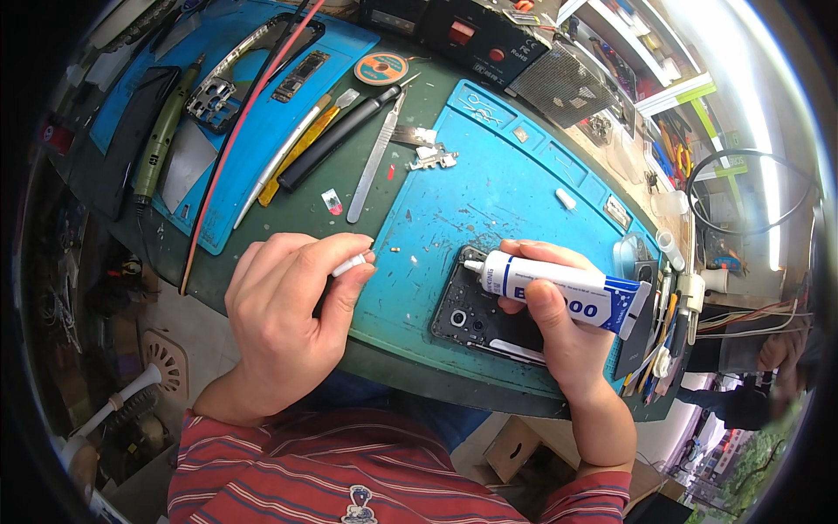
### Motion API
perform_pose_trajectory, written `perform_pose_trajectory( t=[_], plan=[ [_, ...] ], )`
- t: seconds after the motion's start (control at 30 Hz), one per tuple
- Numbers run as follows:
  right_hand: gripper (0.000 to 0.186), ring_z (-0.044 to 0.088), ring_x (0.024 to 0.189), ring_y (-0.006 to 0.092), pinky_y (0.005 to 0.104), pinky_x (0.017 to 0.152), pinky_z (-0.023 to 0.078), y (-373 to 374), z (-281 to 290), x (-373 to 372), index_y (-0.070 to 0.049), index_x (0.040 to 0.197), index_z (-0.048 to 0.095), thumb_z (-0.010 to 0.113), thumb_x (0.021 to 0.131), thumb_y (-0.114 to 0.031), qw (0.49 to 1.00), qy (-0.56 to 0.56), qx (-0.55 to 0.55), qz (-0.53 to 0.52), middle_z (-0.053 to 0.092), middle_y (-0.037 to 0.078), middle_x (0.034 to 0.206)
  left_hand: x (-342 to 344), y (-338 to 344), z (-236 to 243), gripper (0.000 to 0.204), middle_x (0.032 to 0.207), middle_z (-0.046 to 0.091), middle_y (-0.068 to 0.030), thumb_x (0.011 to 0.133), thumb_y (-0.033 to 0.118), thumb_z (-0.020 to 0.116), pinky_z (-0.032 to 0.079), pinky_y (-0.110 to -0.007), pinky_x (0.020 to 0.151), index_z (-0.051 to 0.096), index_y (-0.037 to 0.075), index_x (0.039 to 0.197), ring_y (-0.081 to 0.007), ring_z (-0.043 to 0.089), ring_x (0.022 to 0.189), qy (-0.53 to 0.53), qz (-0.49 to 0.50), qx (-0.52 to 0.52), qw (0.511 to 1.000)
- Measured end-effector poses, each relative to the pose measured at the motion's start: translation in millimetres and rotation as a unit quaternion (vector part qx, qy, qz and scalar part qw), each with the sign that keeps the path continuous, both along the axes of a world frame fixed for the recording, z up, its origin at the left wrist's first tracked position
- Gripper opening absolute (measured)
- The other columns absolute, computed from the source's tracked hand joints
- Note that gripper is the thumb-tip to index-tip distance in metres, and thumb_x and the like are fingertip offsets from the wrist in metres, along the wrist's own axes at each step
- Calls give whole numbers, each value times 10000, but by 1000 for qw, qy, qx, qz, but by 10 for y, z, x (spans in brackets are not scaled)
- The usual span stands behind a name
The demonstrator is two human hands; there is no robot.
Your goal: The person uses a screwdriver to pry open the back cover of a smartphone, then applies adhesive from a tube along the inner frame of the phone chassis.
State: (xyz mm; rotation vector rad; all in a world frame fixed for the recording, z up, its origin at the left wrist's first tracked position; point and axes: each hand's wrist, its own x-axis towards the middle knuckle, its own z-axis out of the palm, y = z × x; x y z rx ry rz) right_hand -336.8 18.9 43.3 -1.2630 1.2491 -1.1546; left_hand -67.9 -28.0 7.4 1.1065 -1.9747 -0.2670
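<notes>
Well to the left of the dark phone [511,330], a green pen-shaped tool [164,135] was laid near a metal phone frame [214,103]. Closer to the phone, on its left, the left hand [284,310] was held, its grip brought together on a small white cap [347,265], pinched between thumb and forefinger. Beyond the phone to the left, a black pen-shaped tool [336,140] and metal tweezers [374,166] were laid on the bench [436,96]. The phone itself was placed on a blue mat [419,253], camera side up. Above the phone, a white and blue tube [572,286] was clamped between thumb and fingers in the grip of the right hand [572,345]; its nozzle was pointed left over the phone's upper part, and whether the phone was touched by it could not be told.
</notes>
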Motion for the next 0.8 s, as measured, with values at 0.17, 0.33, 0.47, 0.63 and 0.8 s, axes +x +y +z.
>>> perform_pose_trajectory(
  t=[0.17,0.33,0.47,0.63,0.8],
  plan=[
    [404,746,1012,198,310,865,636,1,-15,13,26,1357,681,762,1046,-219,1000,-1,-6,-13,724,162,1334,4,-5,-3,227,913,755,-19,901,109,847,455,-367,663,758,90,1109,-217,670,765,-2,-1,-1,1000],
    [433,750,990,207,317,846,637,4,-11,16,37,1362,666,765,1045,-241,1000,-4,-2,-17,726,183,1334,3,-2,5,220,916,758,-16,904,112,845,456,-366,664,756,90,1105,-215,672,768,-4,-1,-2,1000],
    [419,746,1009,195,312,863,636,-2,5,15,25,1371,671,765,1045,-221,1000,-5,0,-12,726,156,1335,0,-6,-6,215,920,761,-17,907,114,843,457,-367,665,756,87,1102,-215,673,769,-2,-2,-1,1000],
    [412,742,1008,185,302,865,631,-4,-11,15,23,1370,671,765,1045,-213,1000,-5,-1,-16,728,150,1333,-5,-3,11,210,919,762,-17,908,113,842,459,-367,665,757,86,1098,-217,673,768,-2,0,0,1000],
    [400,738,1017,179,303,891,623,-8,-9,3,18,1371,670,761,1047,-197,1000,12,-5,-15,730,145,1331,-3,-4,2,215,915,759,-17,904,110,845,462,-368,668,757,85,1098,-220,670,766,-2,0,-2,1000]
  ],
)
